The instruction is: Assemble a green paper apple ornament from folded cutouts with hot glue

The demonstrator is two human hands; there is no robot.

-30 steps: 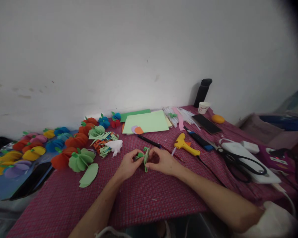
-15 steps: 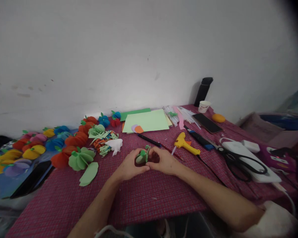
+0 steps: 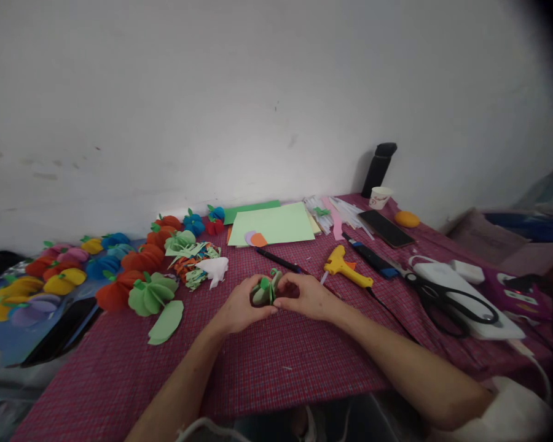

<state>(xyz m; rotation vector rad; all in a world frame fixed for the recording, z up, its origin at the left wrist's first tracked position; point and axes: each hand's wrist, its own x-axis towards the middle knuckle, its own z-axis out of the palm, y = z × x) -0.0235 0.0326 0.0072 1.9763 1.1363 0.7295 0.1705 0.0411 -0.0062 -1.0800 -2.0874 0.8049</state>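
Note:
Between my two hands, low over the middle of the cloth, is a small light green paper pumpkin (image 3: pixel 262 293) with a darker green top. My left hand (image 3: pixel 242 308) curls round its left side, thumb along the near edge. My right hand (image 3: pixel 308 298) pinches its right side between thumb and fingers. Part of the paper is hidden by my fingers. Left of my hands, a finished-looking light green paper pumpkin (image 3: pixel 151 293) sits beside loose light green cut pieces (image 3: pixel 166 322).
Many coloured paper pumpkins stand at the left. Paper scraps (image 3: pixel 193 264), paper sheets (image 3: pixel 271 226) and a pen (image 3: pixel 279 260) lie beyond my hands. To the right are a yellow glue gun (image 3: pixel 345 269), a cutter (image 3: pixel 371 256), scissors (image 3: pixel 447 299), a phone (image 3: pixel 385 228) and a paper cup (image 3: pixel 380 197).
The folds of the green paper between my hands look more spread and its top has shifted slightly. Both hands keep their hold in nearly the same place.

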